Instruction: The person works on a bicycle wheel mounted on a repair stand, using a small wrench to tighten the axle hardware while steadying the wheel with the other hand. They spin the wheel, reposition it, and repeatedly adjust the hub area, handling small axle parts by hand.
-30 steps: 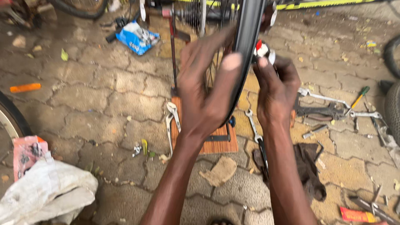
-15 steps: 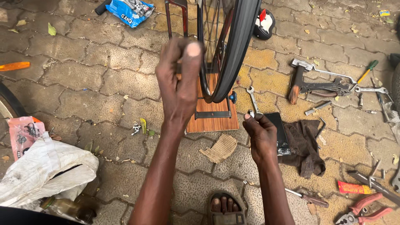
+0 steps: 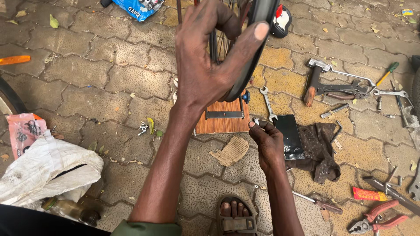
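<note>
My left hand wraps the black tyre of the bicycle wheel, fingers curled over the tread and thumb stretched flat along its side, so the upright wheel stays steady above the wooden board. My right hand is low by the dark slab and brown rag, fingertips pressed together on something small and pale, perhaps a nut, though it is too tiny to tell. The spanner lies just beyond, near my fingers.

Single head-worn view, steeply downward and close over paved ground, both arms in frame.
</note>
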A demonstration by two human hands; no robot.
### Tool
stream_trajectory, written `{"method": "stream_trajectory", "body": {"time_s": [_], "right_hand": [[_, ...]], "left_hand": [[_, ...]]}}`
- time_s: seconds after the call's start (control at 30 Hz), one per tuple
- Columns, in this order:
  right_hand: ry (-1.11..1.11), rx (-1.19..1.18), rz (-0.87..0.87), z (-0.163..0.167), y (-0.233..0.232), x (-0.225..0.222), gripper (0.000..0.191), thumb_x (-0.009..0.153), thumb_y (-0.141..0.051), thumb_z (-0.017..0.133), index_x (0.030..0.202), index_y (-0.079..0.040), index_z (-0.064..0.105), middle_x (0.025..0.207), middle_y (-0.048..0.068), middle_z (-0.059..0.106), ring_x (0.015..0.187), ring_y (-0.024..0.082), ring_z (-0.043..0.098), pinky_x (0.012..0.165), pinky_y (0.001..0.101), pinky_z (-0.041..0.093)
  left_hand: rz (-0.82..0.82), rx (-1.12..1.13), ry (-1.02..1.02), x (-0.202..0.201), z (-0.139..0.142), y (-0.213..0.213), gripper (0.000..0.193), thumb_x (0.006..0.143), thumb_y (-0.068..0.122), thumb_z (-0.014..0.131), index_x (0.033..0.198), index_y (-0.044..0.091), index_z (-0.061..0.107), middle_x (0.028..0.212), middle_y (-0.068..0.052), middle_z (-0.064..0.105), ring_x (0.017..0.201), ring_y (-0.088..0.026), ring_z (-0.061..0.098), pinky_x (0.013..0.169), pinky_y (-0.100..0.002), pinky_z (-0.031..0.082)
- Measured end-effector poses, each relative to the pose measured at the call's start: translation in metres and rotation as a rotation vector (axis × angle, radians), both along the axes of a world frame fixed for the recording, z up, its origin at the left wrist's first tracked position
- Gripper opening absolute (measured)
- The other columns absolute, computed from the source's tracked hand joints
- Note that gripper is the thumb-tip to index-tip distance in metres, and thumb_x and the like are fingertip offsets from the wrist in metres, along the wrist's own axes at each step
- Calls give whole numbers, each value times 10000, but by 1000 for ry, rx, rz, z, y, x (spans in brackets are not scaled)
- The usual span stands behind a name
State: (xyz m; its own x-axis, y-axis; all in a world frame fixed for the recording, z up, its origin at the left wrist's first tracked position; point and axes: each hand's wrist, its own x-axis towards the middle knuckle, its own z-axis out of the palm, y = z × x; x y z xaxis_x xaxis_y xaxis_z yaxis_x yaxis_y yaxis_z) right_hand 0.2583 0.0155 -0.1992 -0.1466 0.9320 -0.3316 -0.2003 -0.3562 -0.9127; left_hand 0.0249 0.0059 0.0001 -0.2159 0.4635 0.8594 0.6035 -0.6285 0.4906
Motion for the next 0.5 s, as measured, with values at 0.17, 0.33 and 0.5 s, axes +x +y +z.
{"method": "stream_trajectory", "body": {"time_s": [0.17, 0.33, 0.5], "right_hand": [[-6, -29, 8, -8, -6, -3, 208, 891, -114, 794, 1026, 21, 710, 865, 43, 674, 768, 110, 587, 715, 261, 508], [-18, -34, 27, -14, -14, -8, 205, 880, -112, 787, 1023, 17, 717, 854, 39, 686, 748, 108, 599, 702, 265, 512], [-30, -41, 28, -17, -21, -13, 196, 885, -113, 788, 1017, 6, 705, 865, 42, 681, 759, 123, 615, 740, 273, 541]], "left_hand": [[-20, 59, 25, -1, 9, -3, 294, 1015, 356, 756, 920, 104, 636, 770, -4, 562, 743, -129, 532, 780, -356, 444], [37, 97, 51, -3, 15, -7, 290, 1015, 341, 781, 894, 125, 629, 762, 13, 534, 722, -119, 509, 723, -346, 423], [87, 120, 45, -4, 18, -17, 299, 1015, 346, 760, 912, 114, 603, 723, 8, 497, 737, -134, 497, 753, -355, 416]]}}
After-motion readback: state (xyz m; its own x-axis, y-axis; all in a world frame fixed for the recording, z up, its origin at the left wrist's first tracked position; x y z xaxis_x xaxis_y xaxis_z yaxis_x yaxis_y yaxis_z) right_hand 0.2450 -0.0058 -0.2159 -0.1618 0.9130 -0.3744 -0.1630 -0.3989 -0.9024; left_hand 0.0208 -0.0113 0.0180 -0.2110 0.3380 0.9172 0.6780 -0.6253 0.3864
